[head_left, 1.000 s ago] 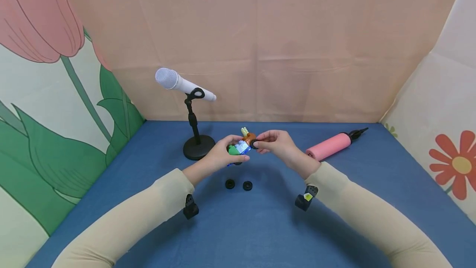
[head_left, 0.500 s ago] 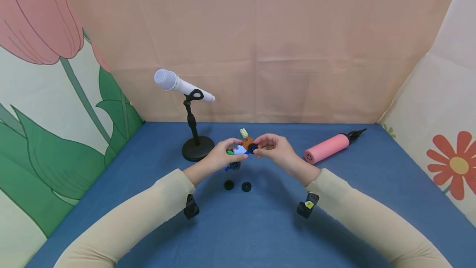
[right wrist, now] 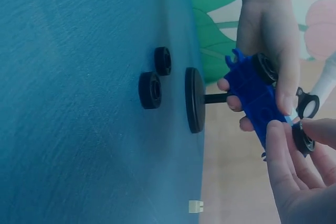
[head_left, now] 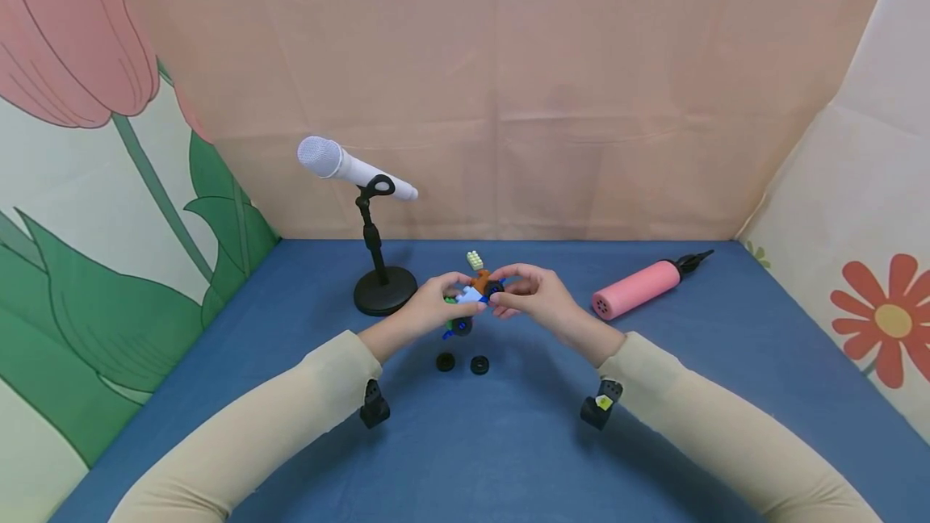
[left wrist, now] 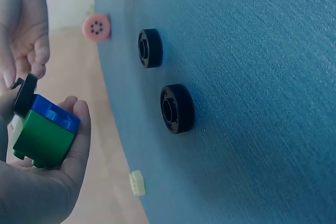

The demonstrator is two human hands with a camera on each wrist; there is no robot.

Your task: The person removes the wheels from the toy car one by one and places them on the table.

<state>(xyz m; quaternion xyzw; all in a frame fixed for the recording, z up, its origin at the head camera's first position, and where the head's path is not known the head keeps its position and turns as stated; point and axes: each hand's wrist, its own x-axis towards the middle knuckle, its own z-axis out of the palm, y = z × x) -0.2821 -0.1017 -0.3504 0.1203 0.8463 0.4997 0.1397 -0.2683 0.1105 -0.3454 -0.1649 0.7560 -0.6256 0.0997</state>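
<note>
Above the tabletop (head_left: 508, 442), L fingers (right wrist: 287, 90) clamp the toy car (right wrist: 252, 90), R fingers (right wrist: 278, 156) pinch a wheel (right wrist: 303, 140); prob. best pressed straight w/ car braced.

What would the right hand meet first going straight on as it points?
Likely the toy car, right by the wheel the right hand pinches; after that probably the left hand, though depth is unclear.

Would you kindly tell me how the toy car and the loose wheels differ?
The toy car is multicoloured; the loose wheels are plain black. The car is held in the left hand, while the wheels rest on the table. Shared: the car has black wheels too.
</note>
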